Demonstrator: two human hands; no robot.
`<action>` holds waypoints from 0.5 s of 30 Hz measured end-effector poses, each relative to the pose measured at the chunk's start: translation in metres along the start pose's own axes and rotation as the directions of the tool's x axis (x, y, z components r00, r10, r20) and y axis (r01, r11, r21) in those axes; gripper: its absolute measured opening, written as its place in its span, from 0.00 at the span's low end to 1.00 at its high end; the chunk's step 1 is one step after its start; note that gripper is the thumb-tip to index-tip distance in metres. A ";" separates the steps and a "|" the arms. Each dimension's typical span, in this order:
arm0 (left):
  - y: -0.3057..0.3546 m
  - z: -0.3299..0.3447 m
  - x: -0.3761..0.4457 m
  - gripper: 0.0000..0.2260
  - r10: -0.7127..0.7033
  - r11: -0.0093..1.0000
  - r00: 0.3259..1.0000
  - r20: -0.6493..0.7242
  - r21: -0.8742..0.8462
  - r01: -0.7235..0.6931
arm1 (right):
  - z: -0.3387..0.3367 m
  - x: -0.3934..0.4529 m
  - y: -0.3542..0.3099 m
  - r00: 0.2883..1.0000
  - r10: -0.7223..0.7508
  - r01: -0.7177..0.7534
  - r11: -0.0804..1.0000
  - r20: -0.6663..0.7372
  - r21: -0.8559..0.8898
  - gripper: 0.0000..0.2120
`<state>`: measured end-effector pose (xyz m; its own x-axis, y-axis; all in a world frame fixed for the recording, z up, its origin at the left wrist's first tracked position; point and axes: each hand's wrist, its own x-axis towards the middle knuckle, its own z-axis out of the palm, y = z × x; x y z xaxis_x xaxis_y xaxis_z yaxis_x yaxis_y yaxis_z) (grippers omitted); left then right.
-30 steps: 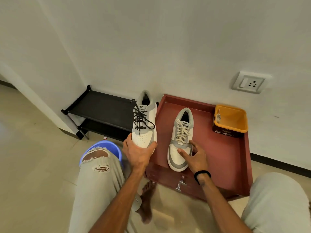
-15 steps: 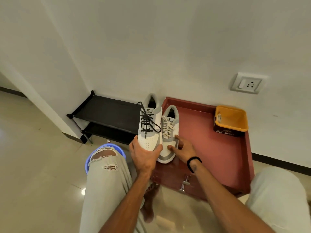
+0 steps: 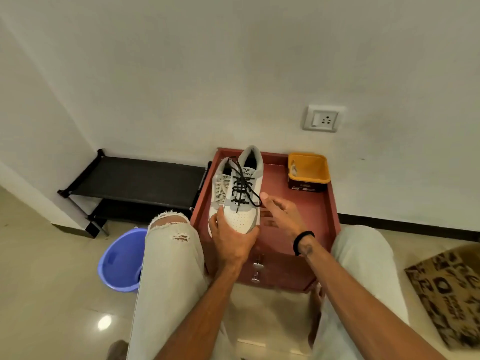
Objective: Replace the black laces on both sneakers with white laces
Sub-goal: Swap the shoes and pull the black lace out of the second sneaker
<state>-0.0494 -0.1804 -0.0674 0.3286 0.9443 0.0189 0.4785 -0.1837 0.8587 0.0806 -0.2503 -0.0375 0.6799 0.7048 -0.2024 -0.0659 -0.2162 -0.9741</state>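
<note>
Sneakers are seen over a red cabinet top [image 3: 319, 209] that stands against the wall. One sneaker [image 3: 242, 196], threaded with black laces [image 3: 242, 188], is gripped at its toe by the left hand [image 3: 232, 241], fingers and thumb curled round the front of the sole. Its long axis runs away from the person, toe near, heel toward the wall, and the upper is turned to the camera. A loop of black lace is seen hanging off its right side. The second sneaker [image 3: 219, 189], with white laces [image 3: 221, 187], lies on the cabinet top just to the left, largely hidden behind the held one; it is aligned the same way. The right hand [image 3: 281, 213] is held beside the black-laced sneaker with fingers loosely spread and nothing gripped; its fingertip is close to the hanging loop, though contact cannot be told.

A yellow tub [image 3: 307, 171] is set at the far right corner of the cabinet top, well apart from the sneakers. A black shoe rack [image 3: 135, 181] is placed left of the cabinet, a blue bucket [image 3: 120, 261] on the floor beside the left knee, and a patterned mat [image 3: 449, 289] at the right. A wall socket [image 3: 322, 118] is mounted above.

Compared with half a second ago, the black-laced sneaker has been brought from the left of the white-laced one to its right, over the cabinet, and the right hand has been taken off the white-laced sneaker.
</note>
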 end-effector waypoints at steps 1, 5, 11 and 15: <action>0.003 0.008 -0.006 0.47 -0.004 1.000 1.000 0.009 -0.005 0.004 | -0.008 -0.005 0.001 1.000 0.001 -0.001 1.000 -0.002 0.002 0.19; 0.012 0.043 -0.040 0.47 0.002 1.000 0.997 0.073 -0.019 -0.001 | -0.039 -0.025 0.016 0.998 0.039 -0.041 0.999 -0.046 -0.036 0.23; 0.008 0.069 -0.063 0.46 0.019 0.999 0.963 0.268 0.021 -0.026 | -0.073 -0.041 0.043 0.995 0.088 -0.095 0.983 -0.054 -0.156 0.32; 0.005 0.075 -0.074 0.50 0.004 0.995 0.931 0.366 0.093 -0.041 | -0.083 -0.043 0.056 0.992 0.109 -0.118 0.977 -0.058 -0.176 0.37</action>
<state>-0.0102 -0.2712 -0.1033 0.6057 0.7780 -0.1667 0.5382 -0.2464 0.8060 0.1082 -0.3487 -0.0753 0.7101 0.6365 -0.3011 -0.0157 -0.4132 -0.9105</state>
